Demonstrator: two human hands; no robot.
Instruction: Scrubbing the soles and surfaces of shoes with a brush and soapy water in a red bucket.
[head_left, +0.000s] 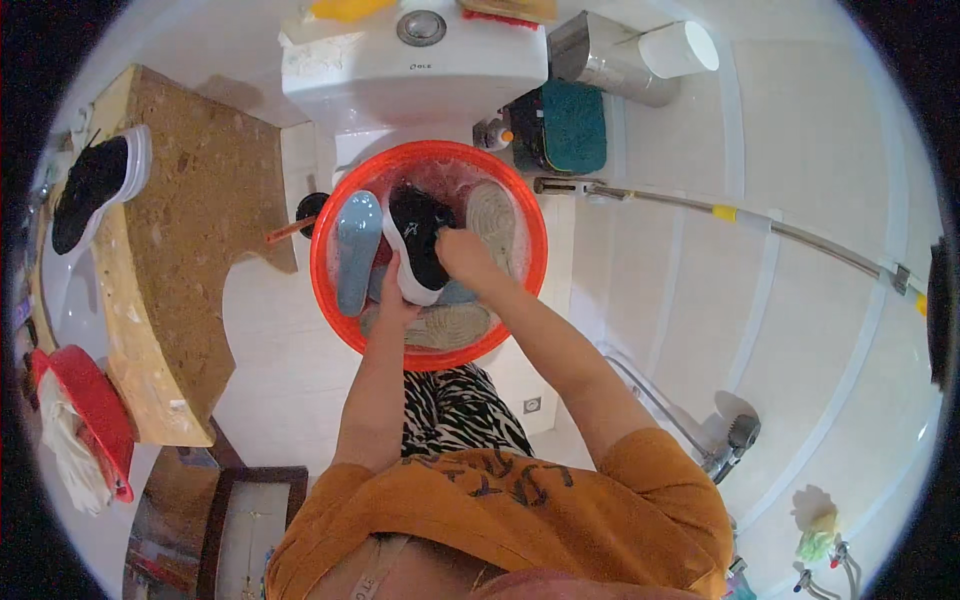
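An orange-red plastic basin with sudsy water stands before me. In it my left hand grips the white sole edge of a black shoe. My right hand is closed at the shoe's opening; whatever its fingers hold is hidden. A blue-grey insole leans along the basin's left side. Shoe soles with ringed tread lie at the right and near side of the water, and more blue-grey pieces show beneath the black shoe.
A toilet cistern stands behind the basin. On the left, a second black shoe rests by a brown-sided counter, with a red basin holding pale cloth nearby. A bottle, a teal-lidded bin and a metal pole are to the right.
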